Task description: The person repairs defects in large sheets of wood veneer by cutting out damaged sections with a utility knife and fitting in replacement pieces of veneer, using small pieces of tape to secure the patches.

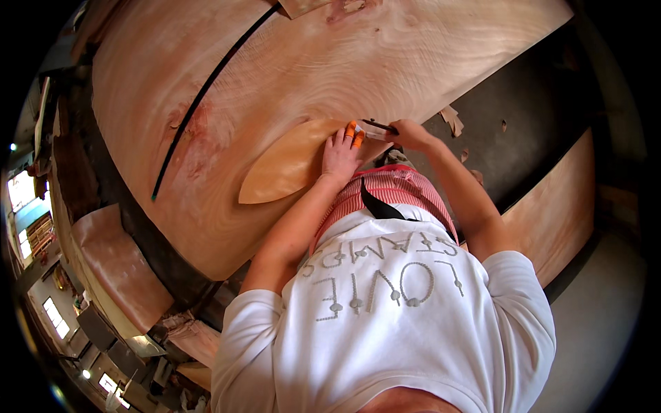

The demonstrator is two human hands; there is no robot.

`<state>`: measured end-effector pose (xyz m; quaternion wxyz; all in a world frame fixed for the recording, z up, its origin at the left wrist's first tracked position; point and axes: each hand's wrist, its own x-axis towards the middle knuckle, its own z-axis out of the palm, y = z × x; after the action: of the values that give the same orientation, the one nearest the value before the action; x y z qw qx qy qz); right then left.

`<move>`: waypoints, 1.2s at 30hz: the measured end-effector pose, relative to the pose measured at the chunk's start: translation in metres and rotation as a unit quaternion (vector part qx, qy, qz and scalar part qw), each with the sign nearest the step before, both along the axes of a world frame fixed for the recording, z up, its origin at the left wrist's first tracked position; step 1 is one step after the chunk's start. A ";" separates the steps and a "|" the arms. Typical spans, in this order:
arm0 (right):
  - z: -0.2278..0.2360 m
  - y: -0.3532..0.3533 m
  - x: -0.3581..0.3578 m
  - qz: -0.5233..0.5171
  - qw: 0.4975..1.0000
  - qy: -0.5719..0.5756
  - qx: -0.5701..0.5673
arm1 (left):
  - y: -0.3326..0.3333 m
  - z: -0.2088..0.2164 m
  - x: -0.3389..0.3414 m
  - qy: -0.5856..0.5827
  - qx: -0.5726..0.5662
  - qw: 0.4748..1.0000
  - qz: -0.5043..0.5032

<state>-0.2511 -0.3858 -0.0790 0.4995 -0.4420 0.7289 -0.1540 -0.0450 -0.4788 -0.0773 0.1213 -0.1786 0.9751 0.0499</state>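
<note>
A large sheet of wood veneer [275, 89] with swirling grain spreads out before me. Near its close edge lies a smaller, paler leaf-shaped piece of veneer [282, 165]. My left hand [339, 155] rests flat on the right part of this piece, fingers stretched forward, with orange covers on two fingertips. Just to the right, my right hand [411, 135] is closed round a knife-like tool [379, 126] with a dark upper edge. The tool points left, close to my left fingertips. Its exact kind is too small to make out, and my fingers hide its grip.
A long thin black strip [206, 96] lies across the sheet at the left. Veneer scraps [452, 120] are scattered on the dark surface to the right. Another veneer sheet [554, 206] stands at the far right. Brown sheets [120, 268] are stacked at the left.
</note>
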 end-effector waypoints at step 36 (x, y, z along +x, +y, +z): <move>0.031 -0.032 0.080 -0.194 0.931 -0.308 -0.016 | -0.019 0.001 0.219 0.305 -0.115 0.788 0.523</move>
<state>-0.1711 -0.4181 -0.0479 0.6528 -0.2313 0.6079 -0.3883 0.1744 -0.4973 -0.0764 -0.2481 -0.6493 0.7175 0.0452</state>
